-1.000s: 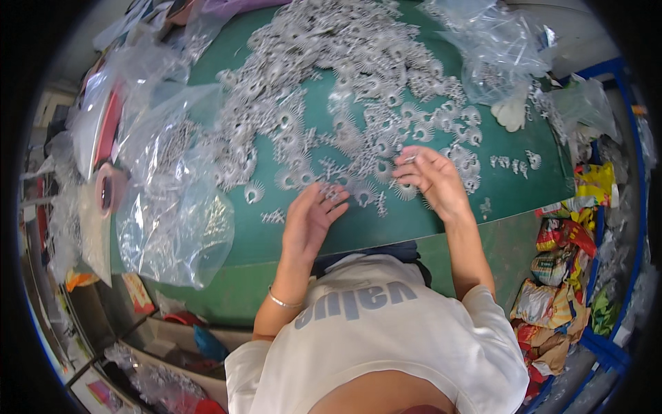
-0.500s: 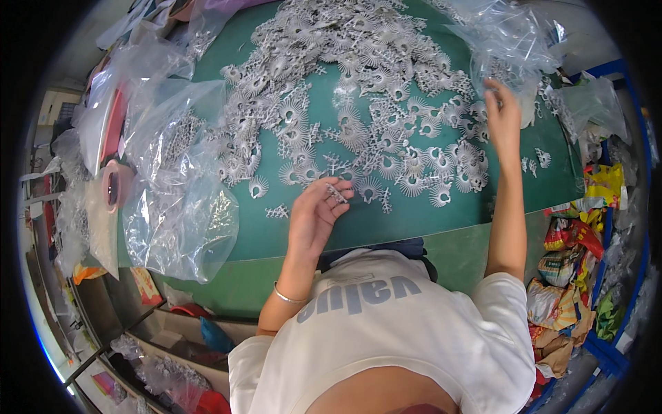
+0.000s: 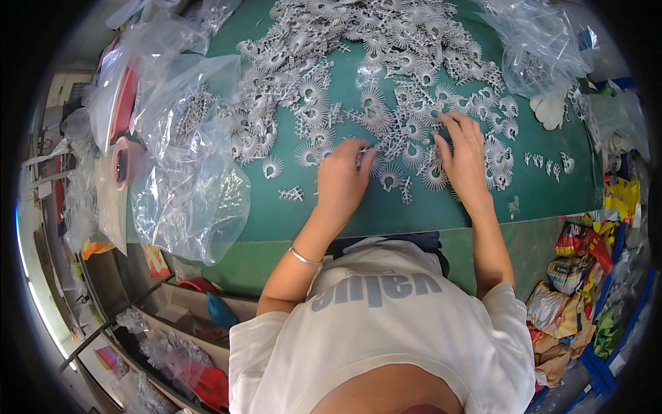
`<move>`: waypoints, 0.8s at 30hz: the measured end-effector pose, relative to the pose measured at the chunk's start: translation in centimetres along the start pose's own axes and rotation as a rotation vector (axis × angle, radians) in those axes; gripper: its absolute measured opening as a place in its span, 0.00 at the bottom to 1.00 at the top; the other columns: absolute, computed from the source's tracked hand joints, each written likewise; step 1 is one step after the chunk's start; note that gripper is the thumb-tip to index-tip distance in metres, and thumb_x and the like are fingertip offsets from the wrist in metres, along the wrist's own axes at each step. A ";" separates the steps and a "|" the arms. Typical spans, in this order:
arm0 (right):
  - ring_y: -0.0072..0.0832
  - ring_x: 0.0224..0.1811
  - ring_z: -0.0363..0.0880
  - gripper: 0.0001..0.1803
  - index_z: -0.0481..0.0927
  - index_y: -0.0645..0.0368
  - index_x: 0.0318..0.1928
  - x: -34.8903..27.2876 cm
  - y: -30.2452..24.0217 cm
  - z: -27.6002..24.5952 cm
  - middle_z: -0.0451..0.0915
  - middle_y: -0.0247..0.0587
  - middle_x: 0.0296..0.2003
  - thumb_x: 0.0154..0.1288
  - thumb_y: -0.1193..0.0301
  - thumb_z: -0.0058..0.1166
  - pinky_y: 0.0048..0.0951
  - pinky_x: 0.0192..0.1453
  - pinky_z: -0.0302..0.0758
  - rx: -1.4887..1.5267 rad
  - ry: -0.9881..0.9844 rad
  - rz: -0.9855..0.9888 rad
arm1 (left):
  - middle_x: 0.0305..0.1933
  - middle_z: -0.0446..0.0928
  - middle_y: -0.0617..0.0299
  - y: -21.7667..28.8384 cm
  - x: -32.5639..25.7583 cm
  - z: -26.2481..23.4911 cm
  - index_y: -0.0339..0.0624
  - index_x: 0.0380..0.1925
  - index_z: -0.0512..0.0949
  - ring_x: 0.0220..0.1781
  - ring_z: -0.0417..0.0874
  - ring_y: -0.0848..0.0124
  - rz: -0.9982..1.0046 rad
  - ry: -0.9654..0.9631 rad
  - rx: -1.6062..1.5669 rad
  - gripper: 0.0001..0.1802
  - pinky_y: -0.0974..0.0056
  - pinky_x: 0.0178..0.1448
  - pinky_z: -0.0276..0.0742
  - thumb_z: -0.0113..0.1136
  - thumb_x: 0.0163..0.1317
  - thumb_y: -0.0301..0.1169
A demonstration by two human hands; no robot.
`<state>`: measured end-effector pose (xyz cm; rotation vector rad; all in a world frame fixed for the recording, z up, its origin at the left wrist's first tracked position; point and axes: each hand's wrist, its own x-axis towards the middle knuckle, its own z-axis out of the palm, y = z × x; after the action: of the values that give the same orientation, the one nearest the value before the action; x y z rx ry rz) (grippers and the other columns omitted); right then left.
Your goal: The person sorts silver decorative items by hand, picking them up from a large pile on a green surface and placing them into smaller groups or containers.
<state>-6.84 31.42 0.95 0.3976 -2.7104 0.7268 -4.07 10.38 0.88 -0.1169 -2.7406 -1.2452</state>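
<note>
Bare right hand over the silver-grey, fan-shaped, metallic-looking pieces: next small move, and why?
Probably lower and pinch one of the fan-shaped pieces with the right hand: its thumb and fingers stand apart, close above them, so little travel seems needed. The left hand is curled, its grip partly hidden; I'd leave it be.

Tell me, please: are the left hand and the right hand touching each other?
Apart. The head view shows a plain gap between the left hand and the right hand, where silvery round pieces lie on the green table.
</note>
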 end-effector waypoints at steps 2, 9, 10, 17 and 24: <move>0.40 0.46 0.69 0.19 0.75 0.62 0.46 0.4 -0.9 0.3 0.73 0.43 0.43 0.51 0.76 0.58 0.36 0.47 0.65 0.096 0.016 -0.046 | 0.26 0.75 0.52 0.0 0.4 1.1 0.37 0.34 0.77 0.23 0.75 0.58 0.060 0.042 0.042 0.08 0.61 0.27 0.69 0.62 0.52 0.25; 0.34 0.39 0.71 0.06 0.78 0.62 0.28 1.0 -2.3 2.9 0.75 0.37 0.33 0.48 0.76 0.61 0.32 0.42 0.66 0.146 0.001 -0.039 | 0.28 0.75 0.55 -0.3 0.0 1.1 0.39 0.29 0.77 0.21 0.75 0.60 0.067 0.050 0.021 0.04 0.60 0.26 0.70 0.59 0.53 0.25; 0.32 0.36 0.71 0.05 0.78 0.61 0.28 0.8 -2.0 2.8 0.75 0.37 0.31 0.48 0.77 0.60 0.30 0.39 0.66 0.279 0.002 0.049 | 0.26 0.75 0.57 -0.5 -0.1 0.8 0.38 0.29 0.78 0.20 0.74 0.64 0.035 0.061 -0.067 0.03 0.62 0.25 0.69 0.59 0.53 0.25; 0.20 0.27 0.74 0.03 0.77 0.63 0.33 -0.4 -1.2 1.3 0.79 0.39 0.30 0.60 0.77 0.54 0.18 0.29 0.69 1.033 -0.166 0.606 | 0.24 0.74 0.71 -0.3 -0.3 -0.6 0.37 0.30 0.79 0.20 0.65 0.87 -0.518 -0.082 -0.854 0.05 0.78 0.21 0.59 0.61 0.56 0.28; 0.27 0.33 0.78 0.11 0.70 0.64 0.47 -0.6 -2.3 0.3 0.79 0.45 0.35 0.63 0.79 0.47 0.23 0.35 0.75 1.588 -0.306 0.763 | 0.24 0.75 0.69 0.6 -0.5 -1.4 0.37 0.32 0.79 0.18 0.61 0.87 -0.648 -0.182 -0.950 0.06 0.79 0.20 0.54 0.59 0.58 0.29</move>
<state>-5.54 29.50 1.47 -0.3195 -1.7612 3.0840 -3.40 9.71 2.16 0.6385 -2.0843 -2.7112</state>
